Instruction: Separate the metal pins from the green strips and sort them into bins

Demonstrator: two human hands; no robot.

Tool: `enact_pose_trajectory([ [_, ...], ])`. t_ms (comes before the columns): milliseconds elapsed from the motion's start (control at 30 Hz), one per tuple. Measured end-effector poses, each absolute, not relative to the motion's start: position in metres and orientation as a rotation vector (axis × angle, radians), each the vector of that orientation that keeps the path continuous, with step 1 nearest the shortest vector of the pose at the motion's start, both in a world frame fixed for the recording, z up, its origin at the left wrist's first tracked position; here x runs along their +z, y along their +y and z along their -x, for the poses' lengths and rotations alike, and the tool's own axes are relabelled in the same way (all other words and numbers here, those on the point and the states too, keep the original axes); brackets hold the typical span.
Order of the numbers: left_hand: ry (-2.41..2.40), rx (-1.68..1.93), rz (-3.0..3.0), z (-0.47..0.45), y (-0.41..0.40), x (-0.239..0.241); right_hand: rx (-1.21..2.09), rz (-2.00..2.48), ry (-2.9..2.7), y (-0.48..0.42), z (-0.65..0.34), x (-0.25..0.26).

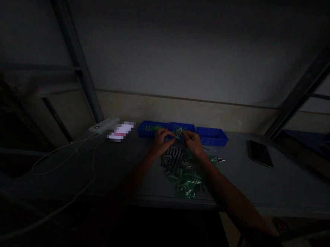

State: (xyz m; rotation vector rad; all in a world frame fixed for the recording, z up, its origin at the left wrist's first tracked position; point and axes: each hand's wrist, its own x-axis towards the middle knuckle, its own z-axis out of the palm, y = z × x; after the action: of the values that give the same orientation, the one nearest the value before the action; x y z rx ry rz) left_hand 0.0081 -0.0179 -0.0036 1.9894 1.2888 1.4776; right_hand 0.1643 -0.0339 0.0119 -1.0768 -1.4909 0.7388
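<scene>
Your left hand [161, 140] has the thumb and first finger curved toward each other, just before the middle bin [181, 125]; whether a small thing is between them, I cannot tell. Your right hand [192, 141] bends more tightly, the fingertips close together as in a pinch, but what they pinch (the light is very poor) I also cannot tell. The pale, slim pieces [179, 131] show in the middle bin, beyond your fingers. The step in hand seems to be handling of small pieces with both hands; the next move, I judge, calls for a light fingertip grip and a steady wrist.

Nearer to you, dark parts [174, 158], short and dull like metal, lie in a dense heap. Around them are thin, shiny rods [219, 159] and green bags [189, 184] of crinkled, glossy film. The left bin [145, 133] and the right bin [212, 141] are blue, with slanted walls. The grey counter [139, 178] is flat; farther right lies a dark, glossy phone [260, 153].
</scene>
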Motion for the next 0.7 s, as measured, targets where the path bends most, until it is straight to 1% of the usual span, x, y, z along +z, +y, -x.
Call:
enact_pose_trajectory([
  [100,1.223,1.447,-1.721,-0.007,-0.013,-0.002,0.719,1.041,-1.555,-0.036,-0.164,0.012],
  [233,1.221,1.281,-1.343,-0.004,-0.014,0.002,0.687,0.987,-1.613,-0.040,-0.163,0.009],
  [333,1.179,1.223,-1.364,-0.004,-0.019,0.005,0.681,0.928,-1.674,-0.041,-0.163,0.008],
  [433,1.084,1.245,-1.440,-0.007,-0.023,0.007,0.653,0.937,-1.706,-0.041,-0.164,0.008],
  [533,1.096,1.398,-1.479,-0.005,-0.025,0.013,0.596,1.017,-1.709,-0.040,-0.164,0.010],
  [700,1.427,1.929,-1.637,0.017,-0.017,0.024,0.509,1.147,-1.677,-0.037,-0.166,0.013],
])
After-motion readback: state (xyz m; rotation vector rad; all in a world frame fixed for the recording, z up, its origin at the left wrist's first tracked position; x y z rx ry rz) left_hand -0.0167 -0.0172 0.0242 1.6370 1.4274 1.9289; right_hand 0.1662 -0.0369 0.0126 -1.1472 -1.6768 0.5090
